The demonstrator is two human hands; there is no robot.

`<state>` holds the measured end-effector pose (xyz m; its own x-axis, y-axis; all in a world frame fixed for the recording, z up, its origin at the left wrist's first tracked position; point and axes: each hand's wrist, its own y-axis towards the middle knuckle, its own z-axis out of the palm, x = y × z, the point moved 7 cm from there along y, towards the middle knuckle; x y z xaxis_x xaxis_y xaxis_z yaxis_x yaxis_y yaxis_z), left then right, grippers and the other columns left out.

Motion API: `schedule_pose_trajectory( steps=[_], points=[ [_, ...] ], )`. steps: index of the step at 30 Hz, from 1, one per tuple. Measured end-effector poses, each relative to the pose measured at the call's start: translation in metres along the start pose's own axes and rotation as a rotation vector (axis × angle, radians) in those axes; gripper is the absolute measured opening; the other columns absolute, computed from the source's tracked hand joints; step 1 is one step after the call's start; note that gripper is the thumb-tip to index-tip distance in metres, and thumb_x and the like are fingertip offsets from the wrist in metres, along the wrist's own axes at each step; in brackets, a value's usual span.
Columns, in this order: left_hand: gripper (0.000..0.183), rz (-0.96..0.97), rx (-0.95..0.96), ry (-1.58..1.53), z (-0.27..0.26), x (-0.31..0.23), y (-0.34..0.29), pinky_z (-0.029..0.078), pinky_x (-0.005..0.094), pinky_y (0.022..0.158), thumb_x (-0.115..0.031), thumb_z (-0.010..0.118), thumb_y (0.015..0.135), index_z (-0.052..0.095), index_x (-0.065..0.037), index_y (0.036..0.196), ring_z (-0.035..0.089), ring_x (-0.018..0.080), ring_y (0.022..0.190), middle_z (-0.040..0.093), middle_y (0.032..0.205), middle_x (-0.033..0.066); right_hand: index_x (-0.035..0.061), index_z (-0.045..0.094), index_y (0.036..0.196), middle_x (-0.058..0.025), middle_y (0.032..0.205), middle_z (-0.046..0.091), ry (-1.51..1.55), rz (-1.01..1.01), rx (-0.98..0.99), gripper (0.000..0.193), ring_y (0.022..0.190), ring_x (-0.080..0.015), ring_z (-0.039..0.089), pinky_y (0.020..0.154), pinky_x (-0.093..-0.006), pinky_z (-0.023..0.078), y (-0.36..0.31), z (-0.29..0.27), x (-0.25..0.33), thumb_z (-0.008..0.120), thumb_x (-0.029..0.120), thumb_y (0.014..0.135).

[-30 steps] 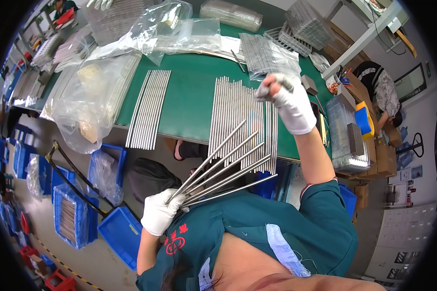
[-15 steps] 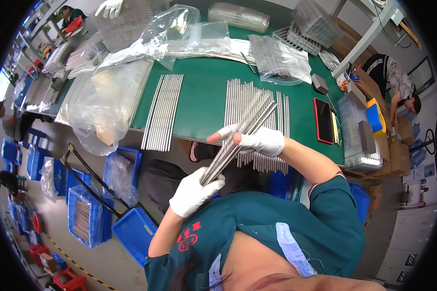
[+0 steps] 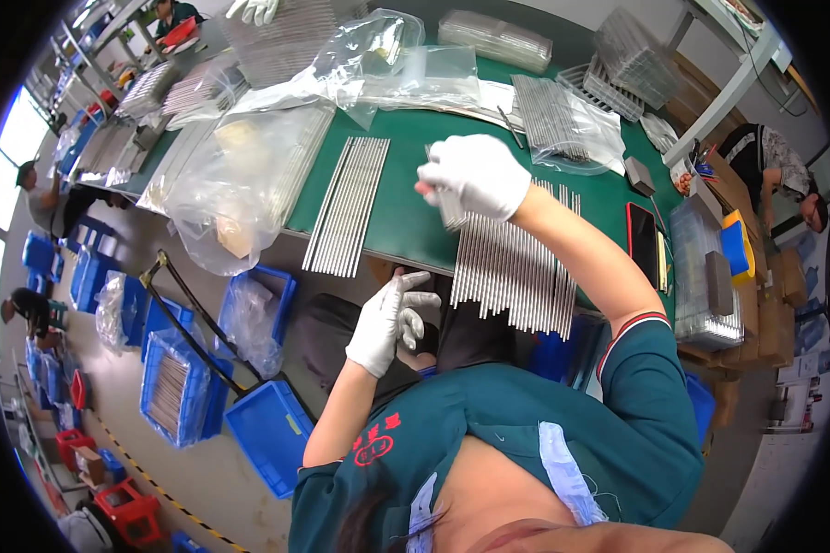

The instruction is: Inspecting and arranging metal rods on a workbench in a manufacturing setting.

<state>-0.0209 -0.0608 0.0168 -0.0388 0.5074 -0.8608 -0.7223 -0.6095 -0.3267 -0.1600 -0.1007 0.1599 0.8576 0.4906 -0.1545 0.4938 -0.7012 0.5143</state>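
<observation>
Right hand (image 3: 478, 175) grips a blurred bundle of metal rods (image 3: 451, 210) above the green tabletop (image 3: 413, 219).
Its fingers are clamped around the bundle; the left hand (image 3: 389, 323) has its fingers apart, near the front edge. The right forearm (image 3: 588, 256) blocks part of a wide rod row (image 3: 515, 276). A narrower row (image 3: 346, 207) lies leftward, near a plastic bag (image 3: 235, 198); a phone (image 3: 643, 238) lies to the right.

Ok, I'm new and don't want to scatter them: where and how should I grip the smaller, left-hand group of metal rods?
Probably grip that group of rods by the near ends, from the front of the green table, squeezing above and below: those ends jut past the edge, leaving room underneath, and the rods lie side by side.
</observation>
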Motion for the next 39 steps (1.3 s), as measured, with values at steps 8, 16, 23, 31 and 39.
schedule_pose_trajectory(
  steps=[8, 16, 23, 31, 39],
  points=[
    [0.054, -0.096, 0.021, -0.181, -0.005, 0.018, 0.021, 0.050, 0.0272, 0.055, -0.048, 0.029, 0.089, 0.037, -0.004, 0.120, 0.059, 0.0169, 0.072, 0.055, 0.102, 0.0144, 0.0104, 0.059, 0.087, -0.0092, 0.076, 0.053, 0.184, -0.045, 0.493, 0.043, 0.074, -0.0266, 0.056, 0.061, -0.0367, 0.045, -0.025, 0.079, 0.023, 0.063, 0.045, 0.062],
    [0.038, 0.042, -0.028, 0.240, 0.002, 0.017, 0.021, 0.048, 0.0241, 0.057, -0.029, 0.041, 0.090, 0.044, -0.002, 0.116, 0.058, 0.0121, 0.067, 0.056, 0.093, 0.0080, 0.0111, 0.061, 0.083, -0.0081, 0.073, 0.056, 0.277, 0.137, 0.496, 0.043, 0.071, -0.0252, 0.057, 0.059, -0.0349, 0.045, -0.052, 0.072, 0.005, 0.050, 0.052, 0.075],
    [0.037, 0.019, -0.047, 0.314, -0.006, 0.025, 0.015, 0.049, 0.0238, 0.062, -0.025, 0.045, 0.089, 0.044, -0.001, 0.118, 0.059, 0.0121, 0.072, 0.057, 0.096, 0.0083, 0.0120, 0.063, 0.085, -0.0075, 0.072, 0.059, 0.206, 0.324, 0.667, 0.036, 0.068, -0.0259, 0.058, 0.058, -0.0344, 0.046, -0.057, 0.068, 0.002, 0.048, 0.044, 0.080],
    [0.027, 0.125, -0.202, 0.274, -0.028, 0.003, -0.005, 0.046, 0.0213, 0.057, -0.022, 0.045, 0.089, 0.053, -0.002, 0.105, 0.055, 0.0089, 0.062, 0.059, 0.079, 0.0062, 0.0001, 0.045, 0.111, -0.0010, 0.081, 0.051, 1.598, 1.139, 0.322, 0.030, 0.061, -0.0040, 0.044, 0.049, -0.0183, 0.038, -0.077, 0.073, -0.011, 0.045, 0.011, 0.083],
    [0.024, 0.294, -0.245, 0.188, -0.007, -0.031, -0.017, 0.045, 0.0202, 0.057, -0.012, 0.053, 0.084, 0.054, -0.003, 0.107, 0.054, 0.0068, 0.063, 0.059, 0.076, 0.0046, -0.0030, 0.040, 0.117, -0.0101, 0.093, 0.057, 2.007, 1.178, 0.301, 0.040, 0.077, -0.0111, 0.056, 0.062, -0.0200, 0.046, -0.068, 0.059, 0.030, 0.055, 0.015, 0.084]
  ],
)
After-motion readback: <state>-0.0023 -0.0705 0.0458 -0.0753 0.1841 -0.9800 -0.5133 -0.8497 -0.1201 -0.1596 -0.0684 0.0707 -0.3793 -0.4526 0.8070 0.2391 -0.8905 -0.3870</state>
